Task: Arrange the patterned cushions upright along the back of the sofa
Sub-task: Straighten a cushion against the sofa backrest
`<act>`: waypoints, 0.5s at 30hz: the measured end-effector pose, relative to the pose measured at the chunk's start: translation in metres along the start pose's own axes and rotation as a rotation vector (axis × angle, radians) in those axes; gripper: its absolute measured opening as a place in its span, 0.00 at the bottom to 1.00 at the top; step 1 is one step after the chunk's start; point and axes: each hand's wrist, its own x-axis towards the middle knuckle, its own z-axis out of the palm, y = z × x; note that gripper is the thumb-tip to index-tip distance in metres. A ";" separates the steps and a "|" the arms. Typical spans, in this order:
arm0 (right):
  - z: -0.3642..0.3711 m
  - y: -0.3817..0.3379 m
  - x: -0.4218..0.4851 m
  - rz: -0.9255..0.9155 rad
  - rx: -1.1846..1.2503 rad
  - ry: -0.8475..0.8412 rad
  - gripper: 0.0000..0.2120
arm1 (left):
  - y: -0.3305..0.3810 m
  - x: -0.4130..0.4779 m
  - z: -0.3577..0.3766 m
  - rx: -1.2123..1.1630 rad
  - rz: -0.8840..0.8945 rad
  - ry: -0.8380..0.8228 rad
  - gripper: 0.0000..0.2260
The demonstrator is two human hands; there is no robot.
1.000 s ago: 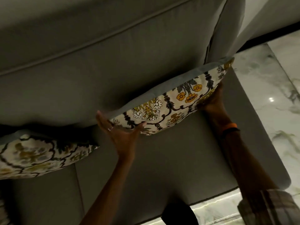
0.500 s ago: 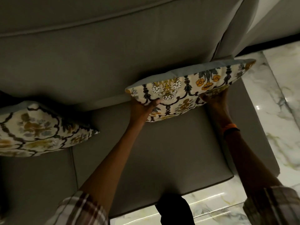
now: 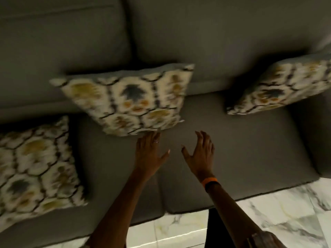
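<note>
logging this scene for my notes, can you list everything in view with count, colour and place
cushions: 3, cream with dark and yellow pattern; left, middle, right, along the sofa back
sofa: 1, grey, fills most of the view
floor: white marble look, bottom right
wristband: 1, orange, right wrist
ring: 1, left hand
left hand: open, fingers at the middle cushion's lower edge
right hand: open, over the seat, holding nothing

The sofa [image 3: 232, 140] is covered in matt grey woven cloth, smooth and plain. The three patterned cushions [image 3: 129, 99] [image 3: 35, 167] [image 3: 279, 86] are printed cloth, cream with mustard and dark motifs (the print is blurred). The floor [image 3: 279, 212] is glossy white marble, veined grey. An orange wristband [image 3: 209, 181] looks matt, like rubber or plastic.
</note>
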 end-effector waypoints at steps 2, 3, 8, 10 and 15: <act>0.051 -0.063 -0.033 -0.079 -0.040 -0.015 0.44 | -0.084 -0.043 -0.030 0.081 -0.024 0.036 0.33; 0.078 -0.097 -0.051 -0.125 -0.052 -0.033 0.44 | -0.129 -0.067 -0.045 0.129 -0.061 0.060 0.33; 0.191 -0.229 -0.114 -0.279 0.017 -0.206 0.42 | -0.315 -0.170 -0.105 0.142 -0.347 0.155 0.35; 0.222 -0.271 -0.126 -0.238 0.181 -0.316 0.41 | -0.373 -0.195 -0.120 0.044 -0.521 0.228 0.39; 0.284 -0.336 -0.122 0.069 0.687 -0.605 0.44 | -0.488 -0.217 -0.146 -0.589 -1.151 0.272 0.56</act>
